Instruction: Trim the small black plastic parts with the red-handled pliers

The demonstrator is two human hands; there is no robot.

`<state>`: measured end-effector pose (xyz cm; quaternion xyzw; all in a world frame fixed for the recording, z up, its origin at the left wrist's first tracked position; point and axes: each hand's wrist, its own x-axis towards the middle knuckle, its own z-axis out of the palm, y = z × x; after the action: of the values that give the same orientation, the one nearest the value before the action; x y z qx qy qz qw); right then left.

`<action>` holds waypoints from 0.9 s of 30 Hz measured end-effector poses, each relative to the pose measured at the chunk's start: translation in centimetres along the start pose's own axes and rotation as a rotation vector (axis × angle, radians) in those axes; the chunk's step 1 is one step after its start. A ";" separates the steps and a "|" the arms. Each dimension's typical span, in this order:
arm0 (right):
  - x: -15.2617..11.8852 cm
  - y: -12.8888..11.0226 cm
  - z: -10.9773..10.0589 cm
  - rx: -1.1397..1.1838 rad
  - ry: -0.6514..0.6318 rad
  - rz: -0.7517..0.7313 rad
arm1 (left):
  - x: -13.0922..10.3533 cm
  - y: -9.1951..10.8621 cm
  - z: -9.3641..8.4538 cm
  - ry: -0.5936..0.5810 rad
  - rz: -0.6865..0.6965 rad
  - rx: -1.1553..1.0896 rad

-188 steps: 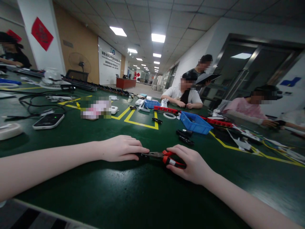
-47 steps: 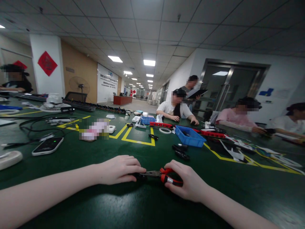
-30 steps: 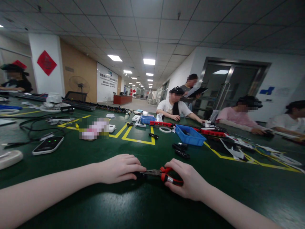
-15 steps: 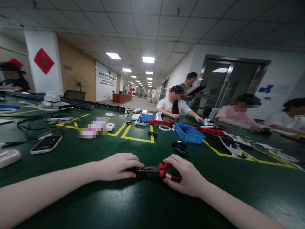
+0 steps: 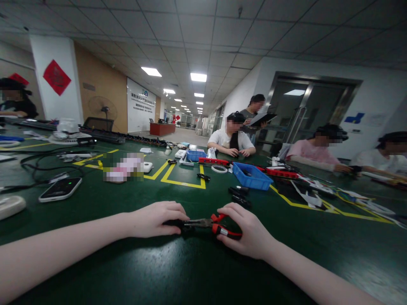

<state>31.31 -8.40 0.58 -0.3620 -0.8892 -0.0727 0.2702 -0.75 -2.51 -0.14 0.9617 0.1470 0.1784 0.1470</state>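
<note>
My right hand (image 5: pixel 243 226) is closed round the red and black handles of long-nose pliers (image 5: pixel 219 229), whose jaws point left. Between the fingers and thumb of my left hand (image 5: pixel 159 218) is a small black part (image 5: pixel 186 227); its kind is hard to make out because the fingers cover most of it. The pliers' tips meet this part at the edge of my left fingers, low over the green tabletop. Farther off lie several similar-looking black pieces (image 5: pixel 239 197) and a single black piece (image 5: pixel 203 177) by the yellow tape.
A blue bin (image 5: pixel 251 176) stands beyond the black pieces, beside a white ring (image 5: pixel 219 169). To the left are a lit white-edged device (image 5: pixel 60 189), black cables (image 5: pixel 34 161) and a blurred pink object (image 5: pixel 124 168). Several people sit round the table (image 5: pixel 127 271); one stands with a clipboard.
My hands and the pliers stay almost in place, the pliers' jaws now looking more closed on the black part. Across the table, the seated person in white has drawn one arm back inward.
</note>
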 end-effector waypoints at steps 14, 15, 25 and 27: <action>0.1 -0.2 -0.2 0.011 -0.007 -0.009 | -0.1 -0.3 0.0 -0.002 0.005 0.024; 0.1 -0.2 -0.2 0.012 -0.014 -0.007 | -0.1 -0.2 0.0 0.005 0.010 0.023; 0.0 -0.1 0.0 -0.058 0.000 -0.068 | -0.1 -0.1 -0.2 -0.018 0.023 -0.015; 0.0 -0.1 0.0 -0.068 0.011 -0.084 | -0.1 -0.1 -0.2 -0.022 0.026 -0.013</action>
<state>31.25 -8.47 0.62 -0.3331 -0.8990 -0.1160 0.2595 -0.92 -2.41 0.01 0.9645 0.1317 0.1707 0.1523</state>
